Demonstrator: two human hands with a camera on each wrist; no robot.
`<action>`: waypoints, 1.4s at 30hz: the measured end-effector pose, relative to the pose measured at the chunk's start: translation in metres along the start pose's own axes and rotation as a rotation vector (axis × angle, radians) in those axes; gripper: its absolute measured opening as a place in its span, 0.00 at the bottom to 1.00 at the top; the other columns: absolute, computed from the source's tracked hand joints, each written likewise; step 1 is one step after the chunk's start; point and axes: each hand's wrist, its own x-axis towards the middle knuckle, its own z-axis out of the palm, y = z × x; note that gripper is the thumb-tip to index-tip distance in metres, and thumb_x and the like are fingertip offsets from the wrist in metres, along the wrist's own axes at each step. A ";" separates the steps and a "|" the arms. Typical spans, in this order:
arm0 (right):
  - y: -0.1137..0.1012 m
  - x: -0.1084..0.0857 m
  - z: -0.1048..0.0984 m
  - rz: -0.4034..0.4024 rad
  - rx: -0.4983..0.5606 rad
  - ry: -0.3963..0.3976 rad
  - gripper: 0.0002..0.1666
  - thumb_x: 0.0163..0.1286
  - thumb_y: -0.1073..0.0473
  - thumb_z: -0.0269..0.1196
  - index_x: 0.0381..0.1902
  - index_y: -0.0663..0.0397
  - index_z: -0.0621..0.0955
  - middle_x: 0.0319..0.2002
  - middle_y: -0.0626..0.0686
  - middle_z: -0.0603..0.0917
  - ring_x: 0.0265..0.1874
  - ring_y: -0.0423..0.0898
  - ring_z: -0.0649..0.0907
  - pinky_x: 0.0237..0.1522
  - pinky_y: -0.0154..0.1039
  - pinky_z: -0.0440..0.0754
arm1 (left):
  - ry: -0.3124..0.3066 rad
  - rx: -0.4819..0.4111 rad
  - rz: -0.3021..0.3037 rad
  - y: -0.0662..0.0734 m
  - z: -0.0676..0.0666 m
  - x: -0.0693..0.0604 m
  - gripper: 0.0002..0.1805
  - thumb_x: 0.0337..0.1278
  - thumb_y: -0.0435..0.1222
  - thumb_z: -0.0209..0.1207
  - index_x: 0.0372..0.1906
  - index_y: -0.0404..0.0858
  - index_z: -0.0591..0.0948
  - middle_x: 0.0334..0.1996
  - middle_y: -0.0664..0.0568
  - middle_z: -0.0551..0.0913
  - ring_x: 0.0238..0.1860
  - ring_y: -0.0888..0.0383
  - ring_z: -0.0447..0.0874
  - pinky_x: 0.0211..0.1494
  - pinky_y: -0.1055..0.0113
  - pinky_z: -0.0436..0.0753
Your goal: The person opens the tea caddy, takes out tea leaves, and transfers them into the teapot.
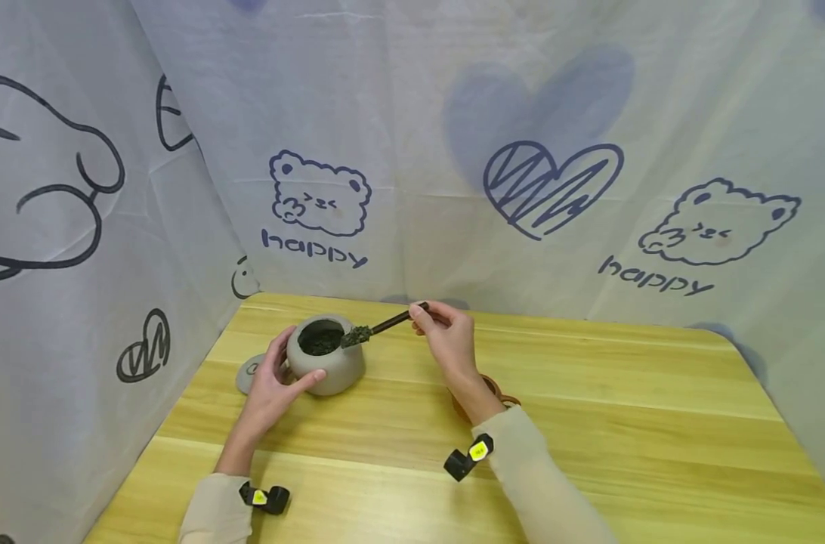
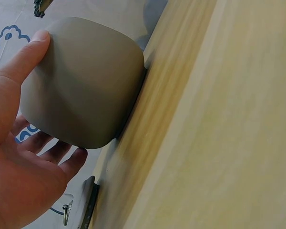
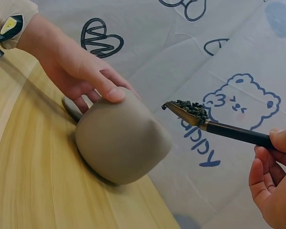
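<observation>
A round grey tea jar (image 1: 343,372) stands on the table, and dark leaves show inside its mouth. My left hand (image 1: 271,389) grips its side, thumb in front and fingers curled round the far side, as the left wrist view also shows. My right hand (image 1: 451,341) pinches the dark handle of a tea scoop (image 3: 236,133). Heaped on the scoop's metal end are dark green tea leaves (image 3: 190,108). In the head view the loaded end appears at the jar's right rim; the right wrist view shows it held apart from the jar, above the table.
Left of the jar, partly behind my left hand, lies a grey lid (image 1: 246,373). A brown cup-like vessel (image 1: 490,384) sits partly hidden under my right forearm. The wooden table (image 1: 630,423) meets a printed cloth (image 1: 412,136) at the back and left.
</observation>
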 end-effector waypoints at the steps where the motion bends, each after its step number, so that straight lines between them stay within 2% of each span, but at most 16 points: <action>1: 0.000 0.000 -0.002 -0.001 -0.003 0.003 0.11 0.72 0.61 0.69 0.44 0.65 0.89 0.33 0.58 0.88 0.30 0.43 0.86 0.45 0.55 0.88 | 0.000 0.000 -0.001 0.000 0.000 0.000 0.54 0.60 0.37 0.72 0.83 0.41 0.50 0.80 0.41 0.55 0.79 0.40 0.53 0.78 0.42 0.60; 6: 0.001 -0.001 -0.011 0.013 0.000 0.019 0.10 0.71 0.61 0.70 0.43 0.65 0.89 0.30 0.53 0.88 0.29 0.42 0.86 0.41 0.46 0.89 | 0.004 0.009 -0.003 -0.002 -0.002 0.001 0.54 0.61 0.37 0.72 0.83 0.42 0.50 0.80 0.41 0.55 0.79 0.40 0.52 0.78 0.42 0.59; 9: 0.003 -0.002 -0.017 0.017 0.011 0.018 0.11 0.71 0.60 0.70 0.43 0.65 0.89 0.32 0.57 0.88 0.29 0.43 0.86 0.40 0.41 0.89 | 0.005 0.010 -0.006 -0.002 -0.003 0.001 0.54 0.61 0.38 0.72 0.83 0.43 0.50 0.80 0.42 0.55 0.79 0.42 0.52 0.79 0.43 0.59; 12: 0.004 -0.003 -0.022 0.022 0.026 0.012 0.13 0.71 0.59 0.69 0.45 0.65 0.89 0.36 0.63 0.88 0.30 0.42 0.86 0.41 0.41 0.89 | 0.006 0.011 -0.006 -0.001 -0.003 0.001 0.54 0.61 0.38 0.72 0.83 0.43 0.50 0.80 0.43 0.55 0.79 0.42 0.53 0.79 0.44 0.60; 15: 0.003 -0.004 -0.028 0.037 0.027 0.016 0.13 0.72 0.60 0.69 0.46 0.65 0.88 0.37 0.65 0.87 0.31 0.42 0.86 0.42 0.42 0.89 | 0.003 0.011 -0.001 -0.001 -0.003 0.001 0.54 0.61 0.37 0.72 0.83 0.43 0.50 0.80 0.43 0.55 0.79 0.42 0.53 0.78 0.44 0.60; 18: 0.004 -0.006 -0.034 0.046 0.023 0.032 0.12 0.71 0.60 0.69 0.46 0.65 0.89 0.35 0.61 0.88 0.31 0.41 0.86 0.40 0.37 0.89 | 0.000 0.012 0.003 -0.001 -0.002 0.000 0.54 0.61 0.37 0.72 0.83 0.44 0.50 0.80 0.43 0.55 0.79 0.42 0.52 0.78 0.43 0.60; 24: 0.006 -0.010 -0.045 0.023 0.057 0.050 0.13 0.70 0.62 0.70 0.44 0.70 0.88 0.29 0.51 0.87 0.29 0.42 0.86 0.38 0.37 0.89 | -0.002 0.015 0.005 -0.001 -0.001 0.000 0.53 0.61 0.37 0.72 0.83 0.42 0.51 0.80 0.42 0.55 0.79 0.41 0.52 0.78 0.42 0.60; 32: 0.003 -0.015 -0.059 0.009 0.064 0.068 0.13 0.69 0.61 0.71 0.44 0.69 0.88 0.29 0.51 0.87 0.29 0.44 0.86 0.39 0.39 0.89 | -0.001 0.014 0.000 -0.001 -0.001 0.001 0.54 0.61 0.37 0.72 0.83 0.43 0.50 0.80 0.42 0.54 0.79 0.41 0.52 0.78 0.42 0.60; 42: 0.003 -0.024 -0.078 0.039 0.056 0.096 0.13 0.70 0.63 0.70 0.45 0.70 0.87 0.34 0.61 0.88 0.30 0.43 0.86 0.37 0.37 0.89 | -0.003 0.005 0.010 -0.001 -0.001 0.000 0.53 0.61 0.37 0.72 0.83 0.40 0.50 0.80 0.41 0.55 0.79 0.40 0.53 0.78 0.41 0.60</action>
